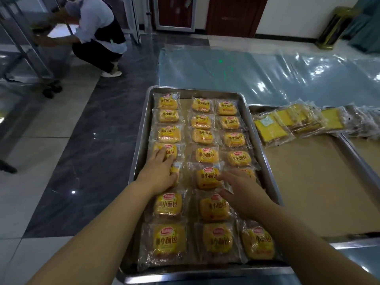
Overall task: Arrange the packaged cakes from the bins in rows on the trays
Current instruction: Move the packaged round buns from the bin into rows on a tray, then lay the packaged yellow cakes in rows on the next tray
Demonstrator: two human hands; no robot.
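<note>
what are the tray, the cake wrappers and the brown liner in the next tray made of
Tray: looks like stainless steel or aluminium, silver with glare along the rim.
Cake wrappers: thin clear plastic film, glossy, crinkled at the sealed edges, printed yellow.
Brown liner: probably kraft or baking paper, matt and flat with no shine.

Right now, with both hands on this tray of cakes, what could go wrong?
The packaged cakes lie wrapper over wrapper, so the left hand or right hand nudging one may skew its neighbours. The loose pile on the second tray straddles its rim and could slide.
</note>
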